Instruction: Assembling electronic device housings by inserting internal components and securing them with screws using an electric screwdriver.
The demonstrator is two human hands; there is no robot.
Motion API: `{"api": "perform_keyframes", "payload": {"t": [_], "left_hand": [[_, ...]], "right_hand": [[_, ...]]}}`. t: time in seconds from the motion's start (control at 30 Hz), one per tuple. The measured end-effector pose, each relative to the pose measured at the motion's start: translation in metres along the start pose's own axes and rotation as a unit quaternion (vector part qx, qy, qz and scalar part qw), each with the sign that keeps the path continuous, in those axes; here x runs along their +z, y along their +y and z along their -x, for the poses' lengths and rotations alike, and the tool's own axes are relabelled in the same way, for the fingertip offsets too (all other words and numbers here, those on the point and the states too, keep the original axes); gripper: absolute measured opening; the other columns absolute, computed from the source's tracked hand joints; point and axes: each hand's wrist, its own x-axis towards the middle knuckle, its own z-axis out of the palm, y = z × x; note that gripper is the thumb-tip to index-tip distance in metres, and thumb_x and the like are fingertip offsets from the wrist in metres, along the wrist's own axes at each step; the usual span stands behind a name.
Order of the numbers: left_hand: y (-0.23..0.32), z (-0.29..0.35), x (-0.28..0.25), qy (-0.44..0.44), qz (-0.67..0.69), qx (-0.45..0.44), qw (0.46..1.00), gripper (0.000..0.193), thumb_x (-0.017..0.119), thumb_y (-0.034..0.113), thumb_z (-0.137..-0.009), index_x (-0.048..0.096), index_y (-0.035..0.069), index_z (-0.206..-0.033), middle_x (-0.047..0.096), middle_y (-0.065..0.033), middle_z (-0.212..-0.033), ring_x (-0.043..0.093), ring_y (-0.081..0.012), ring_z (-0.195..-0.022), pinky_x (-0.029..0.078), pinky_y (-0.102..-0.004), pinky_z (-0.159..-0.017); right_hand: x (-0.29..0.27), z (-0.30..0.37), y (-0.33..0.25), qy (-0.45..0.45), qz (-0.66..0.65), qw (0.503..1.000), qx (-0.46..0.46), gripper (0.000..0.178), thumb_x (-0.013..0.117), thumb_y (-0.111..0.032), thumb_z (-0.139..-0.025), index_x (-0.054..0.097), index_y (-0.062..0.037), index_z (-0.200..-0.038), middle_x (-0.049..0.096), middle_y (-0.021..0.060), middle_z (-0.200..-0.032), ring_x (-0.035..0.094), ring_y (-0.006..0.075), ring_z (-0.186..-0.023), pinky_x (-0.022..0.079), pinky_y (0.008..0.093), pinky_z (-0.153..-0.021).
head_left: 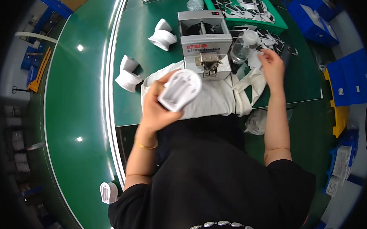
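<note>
My left hand (156, 103) grips a white plastic housing (184, 90), rounded at one end, its hollow side with inner slots turned up. Over the right of the table, my right hand (273, 66) has thumb and fingertips drawn together beside a thin white piece (255, 59); whatever is between them is too small to make out. Just left of those fingers stands a clear bottle with a white cap (243, 47). A grey tabletop machine (205, 44) with a metal fixture in front is between my hands, on a white cloth (206, 100).
Two curved white plastic parts (162, 40) (129, 79) stand left of the machine. A green bin (281, 23) holds many small black and white pieces; more lie beside it. Another white housing (107, 192) rests at lower left, by the green belt (80, 107). Blue bins (312, 22) are at right.
</note>
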Motion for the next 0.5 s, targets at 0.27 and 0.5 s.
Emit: {"api": "perform_keyframes", "payload": {"t": [0.27, 0.5], "left_hand": [[-0.026, 0.008, 0.045, 0.018, -0.136, 0.083, 0.987, 0.083, 0.086, 0.006, -0.063, 0.047, -0.005, -0.136, 0.060, -0.0169, -0.128, 0.060, -0.0246, -0.117, 0.047, -0.0358, -0.101], [-0.019, 0.003, 0.064, 0.040, -0.242, 0.167, 0.955, 0.087, 0.092, 0.015, -0.062, 0.048, -0.005, -0.134, 0.060, -0.0197, -0.126, 0.066, -0.0290, -0.107, 0.054, -0.0354, -0.090]], "right_hand": [[-0.015, 0.080, -0.125, -0.053, -0.320, 0.945, -0.032, 0.023, 0.066, 0.000, -0.090, 0.065, -0.0012, -0.113, 0.066, 0.0014, -0.089, 0.053, 0.0038, -0.065, 0.041, 0.0176, -0.057], [0.018, 0.123, -0.147, -0.191, -0.380, 0.905, -0.022, 0.025, 0.071, 0.004, -0.086, 0.065, 0.0020, -0.110, 0.068, 0.0049, -0.091, 0.061, 0.0060, -0.072, 0.046, 0.0176, -0.060]]}}
